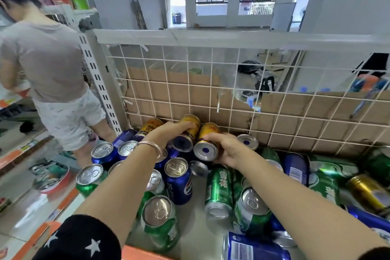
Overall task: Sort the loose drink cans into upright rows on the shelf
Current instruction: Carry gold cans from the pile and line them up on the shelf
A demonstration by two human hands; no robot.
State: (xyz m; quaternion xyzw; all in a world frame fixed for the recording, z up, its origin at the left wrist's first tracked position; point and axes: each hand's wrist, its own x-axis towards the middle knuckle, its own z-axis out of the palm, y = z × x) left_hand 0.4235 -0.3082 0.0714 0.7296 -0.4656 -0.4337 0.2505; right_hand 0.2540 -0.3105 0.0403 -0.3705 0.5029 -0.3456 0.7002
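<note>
Both hands are at the back of the shelf [194,230], close to the wire mesh [211,82] that has cardboard [316,116] behind it. Left hand [168,131] has its fingers curled over the first gold can [186,133], gripping it from above. The can is tilted, one end facing this way. Right hand [229,150] is wrapped round the side of the second gold can [207,142], which is also tipped over, silver end toward us, right beside the first. A third gold can [147,127] lies just left of the left hand, against the mesh. There is a bracelet [150,146] on the left wrist.

Left part of the shelf: blue cans [104,152] and some upright green cans [158,217] stand tops up, packed close in rough rows. Right part: loose green cans [219,190] and blue ones lie on their sides in a heap, with a fourth gold can [367,192] lying at the far right. One silver-topped can [248,141] stands upright just beside the right hand, near the mesh.

Another person [48,65] stands to the left of the shelf post, back turned.
</note>
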